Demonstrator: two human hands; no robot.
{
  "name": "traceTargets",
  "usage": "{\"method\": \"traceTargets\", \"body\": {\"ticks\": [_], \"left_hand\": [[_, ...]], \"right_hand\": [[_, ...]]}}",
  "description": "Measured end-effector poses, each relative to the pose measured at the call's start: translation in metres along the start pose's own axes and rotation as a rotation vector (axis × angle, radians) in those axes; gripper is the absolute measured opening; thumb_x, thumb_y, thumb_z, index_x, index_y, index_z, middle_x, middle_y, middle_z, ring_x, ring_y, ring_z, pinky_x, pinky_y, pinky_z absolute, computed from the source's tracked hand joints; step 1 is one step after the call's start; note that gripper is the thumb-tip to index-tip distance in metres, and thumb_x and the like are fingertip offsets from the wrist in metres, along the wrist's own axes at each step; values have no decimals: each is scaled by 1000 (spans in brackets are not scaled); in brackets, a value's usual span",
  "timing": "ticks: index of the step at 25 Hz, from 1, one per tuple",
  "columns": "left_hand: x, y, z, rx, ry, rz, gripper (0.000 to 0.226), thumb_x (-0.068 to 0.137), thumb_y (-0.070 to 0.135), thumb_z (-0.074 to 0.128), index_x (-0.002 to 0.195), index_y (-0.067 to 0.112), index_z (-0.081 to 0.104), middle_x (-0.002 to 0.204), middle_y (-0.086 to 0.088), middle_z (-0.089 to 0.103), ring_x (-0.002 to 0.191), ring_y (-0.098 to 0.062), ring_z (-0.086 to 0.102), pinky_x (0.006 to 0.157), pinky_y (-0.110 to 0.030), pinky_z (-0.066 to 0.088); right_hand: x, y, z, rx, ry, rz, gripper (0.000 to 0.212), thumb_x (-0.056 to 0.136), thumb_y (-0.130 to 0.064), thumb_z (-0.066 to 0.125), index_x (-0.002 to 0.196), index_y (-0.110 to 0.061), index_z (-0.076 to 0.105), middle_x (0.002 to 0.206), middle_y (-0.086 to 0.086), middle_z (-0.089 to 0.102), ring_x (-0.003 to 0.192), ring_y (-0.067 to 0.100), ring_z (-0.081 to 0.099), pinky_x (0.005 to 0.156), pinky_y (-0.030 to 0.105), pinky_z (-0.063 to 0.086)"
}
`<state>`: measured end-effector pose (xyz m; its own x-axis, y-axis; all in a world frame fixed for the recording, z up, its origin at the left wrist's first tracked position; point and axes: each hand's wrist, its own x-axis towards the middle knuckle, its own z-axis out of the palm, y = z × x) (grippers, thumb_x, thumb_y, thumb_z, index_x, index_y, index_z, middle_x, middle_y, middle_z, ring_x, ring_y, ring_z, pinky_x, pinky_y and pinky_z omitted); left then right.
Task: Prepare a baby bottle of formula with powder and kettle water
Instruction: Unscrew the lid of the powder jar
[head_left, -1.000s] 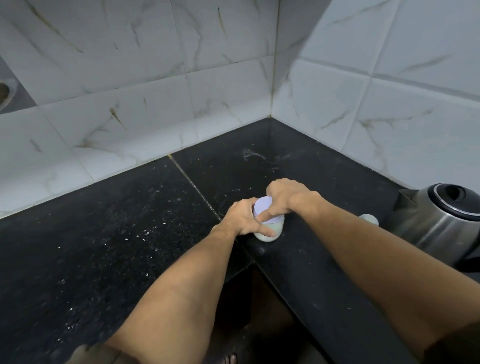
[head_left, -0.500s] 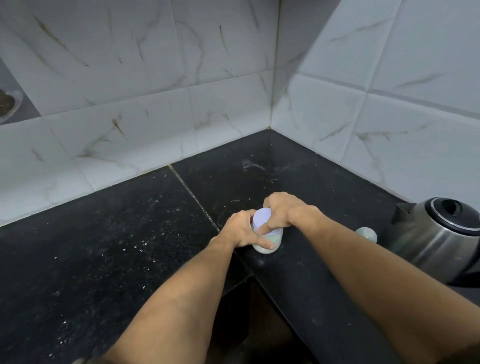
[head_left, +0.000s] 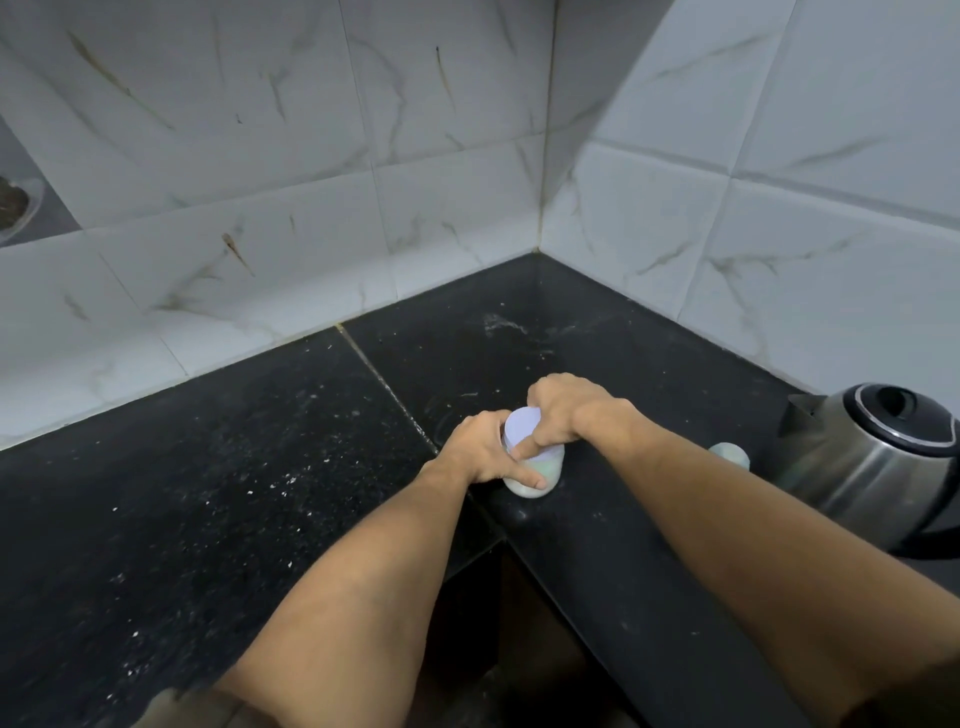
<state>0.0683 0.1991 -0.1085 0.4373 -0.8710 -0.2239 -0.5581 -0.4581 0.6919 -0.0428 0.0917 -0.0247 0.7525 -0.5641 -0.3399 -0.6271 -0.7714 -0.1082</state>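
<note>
A small pale container (head_left: 545, 475) with a white round lid (head_left: 522, 428) stands upright on the black counter (head_left: 260, 467), near the inner corner of its front edge. My left hand (head_left: 483, 452) wraps around the container's left side. My right hand (head_left: 566, 410) grips the lid from above and the right, with a finger across its front rim. A steel kettle (head_left: 878, 457) with a black lid stands at the right. Between it and my right forearm a small pale rounded object (head_left: 730, 456) rests on the counter, partly hidden.
White marbled tile walls (head_left: 311, 208) meet in a corner behind the counter. The counter is L-shaped, with a dark gap (head_left: 519, 623) below its inner front edge. Pale specks dot the left slab. A round fitting (head_left: 13, 205) shows at the far left edge.
Both hands stay on the container and lid with only slight finger shifts. The view has tilted a little, so everything sits lower in the frame than one second ago.
</note>
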Motion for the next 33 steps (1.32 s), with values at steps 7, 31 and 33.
{"method": "traceTargets", "body": {"ticks": [7,31,33], "left_hand": [[-3,0,4,8,-3,-13,79,31,61,93,103,38,70,95,17,74,105,-15,66,96,-40,56],[1,-3,4,-14,-6,-11,73,43,46,101,107,35,68,98,15,74,101,-13,68,94,-40,57],[1,-3,4,-11,-7,-6,73,42,47,101,106,35,69,98,16,74,100,-12,68,93,-37,57]], "right_hand": [[1,-3,2,-24,-79,-113,73,75,-16,86,142,-25,59,121,-2,59,109,25,60,89,41,58],[-1,1,10,46,3,-8,46,71,-43,88,105,-19,68,102,0,67,96,25,66,82,40,59],[2,1,9,26,-27,-38,38,72,-31,89,104,-25,68,104,-2,67,99,25,65,82,39,58]]}}
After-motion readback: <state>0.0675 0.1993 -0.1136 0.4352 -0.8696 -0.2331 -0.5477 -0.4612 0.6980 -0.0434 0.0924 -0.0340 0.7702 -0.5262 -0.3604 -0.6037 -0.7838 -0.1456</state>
